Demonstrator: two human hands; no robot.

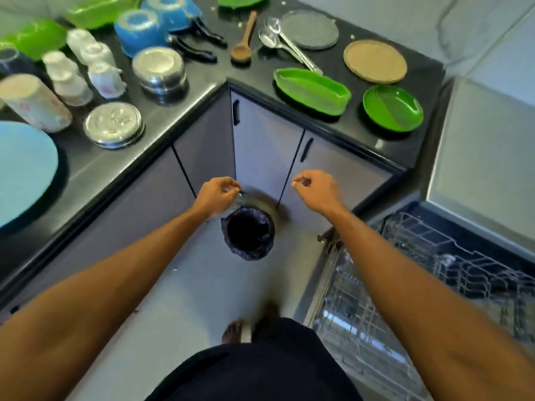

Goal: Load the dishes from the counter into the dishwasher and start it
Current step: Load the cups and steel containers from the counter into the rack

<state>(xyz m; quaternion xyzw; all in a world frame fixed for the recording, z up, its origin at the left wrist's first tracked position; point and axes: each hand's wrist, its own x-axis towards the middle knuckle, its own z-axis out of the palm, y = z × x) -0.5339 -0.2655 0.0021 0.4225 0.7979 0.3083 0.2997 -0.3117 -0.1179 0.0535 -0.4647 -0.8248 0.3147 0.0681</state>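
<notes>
Both my arms reach out over a bin with a black liner (249, 233) on the floor. My left hand (217, 195) has its fingers curled round a small greyish, blurred thing just above the bin's rim; I cannot tell what it is. My right hand (315, 192) hangs apart to the right, fingers curled, thumb and forefinger together, with nothing clearly in it. On the black counter (202, 91) lie two green plates (312, 91), steel bowls (159, 70), white cups (86, 68), blue pots (142, 30), a wooden spoon (244, 39) and steel spoons (278, 39). The dishwasher (376, 299) stands open at the lower right, its wire racks pulled out.
A large blue plate (23, 169) and a white tumbler (31, 102) sit at the counter's left. Two round mats (375, 60) lie at the back right. Grey cabinet doors (260, 146) face me behind the bin. My feet (231, 331) stand on the grey floor.
</notes>
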